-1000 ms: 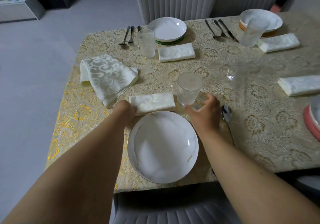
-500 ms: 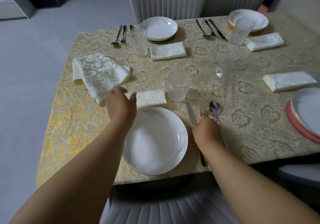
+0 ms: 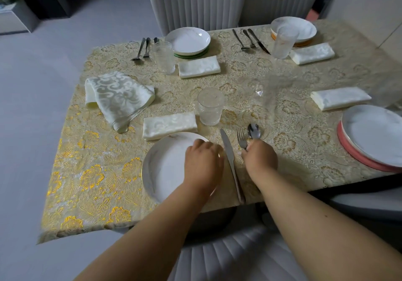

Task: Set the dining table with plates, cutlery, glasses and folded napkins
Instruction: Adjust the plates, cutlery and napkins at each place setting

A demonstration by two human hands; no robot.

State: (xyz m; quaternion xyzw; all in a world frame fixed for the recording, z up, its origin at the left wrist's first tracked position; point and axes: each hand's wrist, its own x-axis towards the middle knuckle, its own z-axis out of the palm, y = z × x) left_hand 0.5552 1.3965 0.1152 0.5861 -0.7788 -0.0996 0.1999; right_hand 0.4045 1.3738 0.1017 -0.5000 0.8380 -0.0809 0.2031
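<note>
I count four plates (image 3: 165,165), three glasses (image 3: 211,108) and five napkins (image 3: 169,125) on the table (image 3: 91,172). My left hand (image 3: 203,163) rests with curled fingers on the near plate's right rim. My right hand (image 3: 260,157) covers the fork (image 3: 241,137) and spoon (image 3: 254,131) handles beside the knife (image 3: 228,152); I cannot tell its grip.

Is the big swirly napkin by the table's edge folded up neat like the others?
No. The pale swirl-patterned cloth napkin lies loosely bunched, not a flat rectangle.

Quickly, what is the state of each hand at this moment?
Left hand: rests on the near plate; open or gripping cannot be told.
Right hand: fingers curled round the fork and spoon.
</note>
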